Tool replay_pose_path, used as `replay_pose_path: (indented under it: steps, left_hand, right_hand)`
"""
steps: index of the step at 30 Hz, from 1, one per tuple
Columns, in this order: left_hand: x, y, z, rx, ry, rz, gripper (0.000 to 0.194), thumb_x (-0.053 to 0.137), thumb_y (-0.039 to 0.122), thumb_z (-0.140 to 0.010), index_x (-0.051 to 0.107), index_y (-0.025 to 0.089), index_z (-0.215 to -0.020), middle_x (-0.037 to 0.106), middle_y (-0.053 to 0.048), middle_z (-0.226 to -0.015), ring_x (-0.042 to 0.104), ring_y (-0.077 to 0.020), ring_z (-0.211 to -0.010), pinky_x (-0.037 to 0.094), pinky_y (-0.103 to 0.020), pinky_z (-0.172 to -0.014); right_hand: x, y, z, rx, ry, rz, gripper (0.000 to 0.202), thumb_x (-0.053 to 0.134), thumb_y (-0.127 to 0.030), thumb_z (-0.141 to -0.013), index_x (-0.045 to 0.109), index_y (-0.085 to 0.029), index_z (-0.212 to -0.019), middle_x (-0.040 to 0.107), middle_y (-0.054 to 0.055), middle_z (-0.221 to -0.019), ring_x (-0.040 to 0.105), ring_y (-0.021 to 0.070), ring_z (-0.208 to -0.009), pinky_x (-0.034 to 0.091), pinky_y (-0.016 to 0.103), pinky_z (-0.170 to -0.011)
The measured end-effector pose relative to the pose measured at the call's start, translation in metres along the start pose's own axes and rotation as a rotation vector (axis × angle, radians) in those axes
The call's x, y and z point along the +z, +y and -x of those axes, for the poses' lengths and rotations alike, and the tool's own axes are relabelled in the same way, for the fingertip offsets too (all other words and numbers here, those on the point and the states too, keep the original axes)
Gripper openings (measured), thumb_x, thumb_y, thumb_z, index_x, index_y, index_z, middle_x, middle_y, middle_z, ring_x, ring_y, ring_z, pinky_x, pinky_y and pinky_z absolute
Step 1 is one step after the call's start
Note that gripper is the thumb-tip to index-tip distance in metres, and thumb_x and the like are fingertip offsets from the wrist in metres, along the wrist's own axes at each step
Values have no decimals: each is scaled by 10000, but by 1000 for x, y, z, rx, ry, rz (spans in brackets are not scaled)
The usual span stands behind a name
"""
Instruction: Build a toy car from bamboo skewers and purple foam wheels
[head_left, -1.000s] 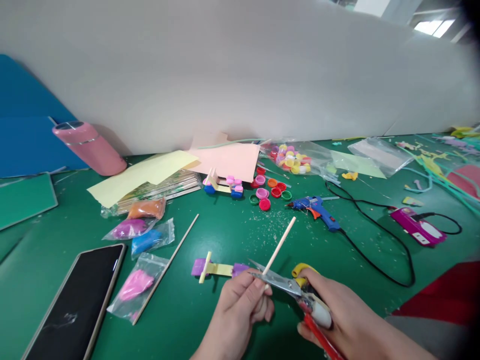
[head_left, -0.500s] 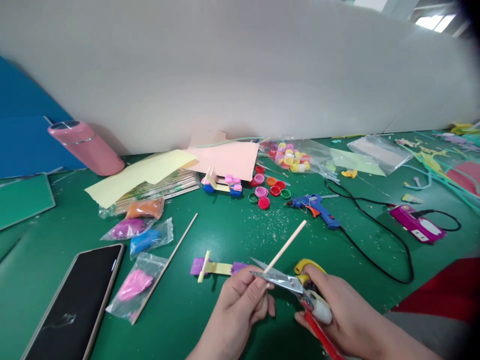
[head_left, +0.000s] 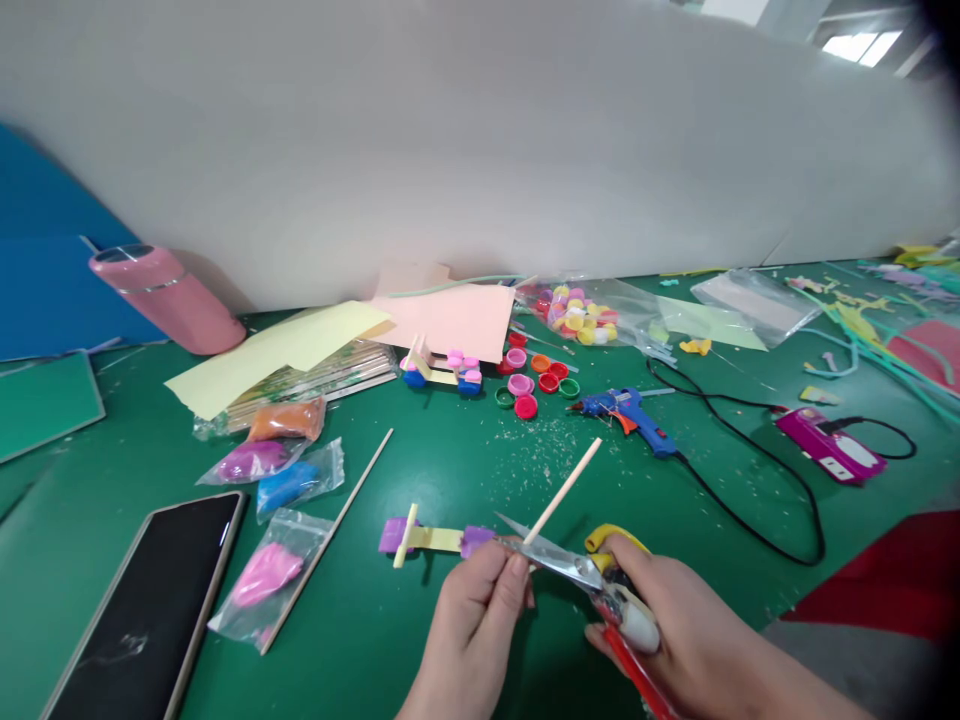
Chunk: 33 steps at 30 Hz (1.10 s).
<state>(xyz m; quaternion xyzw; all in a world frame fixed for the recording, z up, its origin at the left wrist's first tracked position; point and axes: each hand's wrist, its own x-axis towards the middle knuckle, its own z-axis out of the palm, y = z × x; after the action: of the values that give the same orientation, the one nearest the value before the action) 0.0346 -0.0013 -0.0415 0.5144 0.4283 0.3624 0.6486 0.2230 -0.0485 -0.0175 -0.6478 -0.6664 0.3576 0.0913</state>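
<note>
"What's around you?"

"A pale wall [head_left: 465,150] behind a green table [head_left: 337,620]. My phone [head_left: 146,600] lies at the left; a blue glue gun [head_left: 630,415] rests farther back, to the right."

"And your hands?"

"My right hand [head_left: 682,600] is wrapped round the yellow and red handles of the scissors [head_left: 562,565]. My left hand [head_left: 472,620] pinches the lower part of the wooden stick [head_left: 566,488] between thumb and forefinger."

"Where does that stick sit?"

"Up off the table, between the parted blades, slanting away to the right with its far end free."

"How would you cut it well?"

"I'd feed it deeper towards the pivot, where the bite should be strongest, and hold it square to the blades so it doesn't skid. Then one steady squeeze, not a snap. My left fingertips are right beside the metal, so I'd slide them lower first. The loose end could jump, so I'd tip it down towards the table, where pale specks [head_left: 532,455] lie scattered"
</note>
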Motion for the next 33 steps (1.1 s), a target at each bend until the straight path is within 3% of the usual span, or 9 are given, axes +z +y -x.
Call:
replay_pose_path:
  steps: [2, 7, 10, 13, 19, 24, 29, 33]
  left_hand:
    - [1, 0, -1, 13, 8, 20, 349, 522, 395, -807, 578, 141, -575, 452, 14, -540, 367, -95, -510, 269, -224, -473]
    - [3, 1, -5, -143, -154, 572, 249, 585, 359, -771, 624, 149, -644, 269, 108, -374, 223, -51, -364, 365, -249, -508]
    - [3, 5, -6, -220, -231, 730, 224, 610, 328, -753, 634, 142, -630, 245, 119, -354, 183, -35, -333, 375, -253, -497]
    - [3, 7, -6, -243, -223, 721, 218, 611, 328, -754, 640, 139, -651, 251, 120, -358, 186, -36, -335, 380, -256, -503]
    - [6, 1, -4, -118, -53, 445, 282, 618, 384, -746, 595, 141, -606, 314, 86, -426, 316, -72, -429, 355, -237, -517]
    - [4, 3, -4, -174, -166, 646, 243, 622, 365, -743, 650, 137, -667, 257, 114, -362, 212, -45, -352, 365, -246, -498]
    - [2, 9, -5, -268, -263, 773, 204, 629, 320, -737, 655, 138, -649, 240, 119, -350, 191, -36, -324, 378, -254, -494]
    - [5, 7, -5, -220, -154, 652, 231, 622, 349, -747, 637, 141, -648, 266, 111, -375, 221, -48, -362, 378, -250, -517]
  right_hand:
    - [-3, -3, -1, 13, -6, 9, 227, 555, -351, -753, 374, -238, -832, 585, -18, -693, 496, 157, -564, 313, 244, -498]
    - [-12, -9, -1, 10, -46, 3, 288, 600, -329, -705, 370, -247, -857, 572, -31, -712, 466, 149, -568, 326, 237, -506]
    - [-9, -6, -1, -14, -29, -7, 289, 596, -356, -714, 362, -244, -841, 574, -27, -710, 475, 150, -566, 323, 237, -501]
    - [-2, 1, -1, -22, -18, -28, 247, 556, -375, -755, 356, -242, -813, 578, -30, -674, 492, 147, -542, 307, 235, -479]
    - [-3, -1, -1, 11, 13, 21, 259, 580, -365, -735, 369, -242, -822, 580, -24, -693, 496, 155, -563, 314, 239, -497]
    - [-10, -8, 0, 10, -17, 19, 306, 605, -328, -700, 365, -246, -872, 570, -25, -723, 482, 154, -585, 327, 239, -519]
    - [-3, -2, 1, -18, -19, -29, 285, 591, -368, -724, 359, -245, -836, 569, -35, -688, 474, 142, -554, 315, 231, -492]
    - [1, 2, 1, 8, -25, -50, 252, 555, -387, -760, 363, -238, -830, 579, -34, -661, 492, 140, -532, 304, 231, -473]
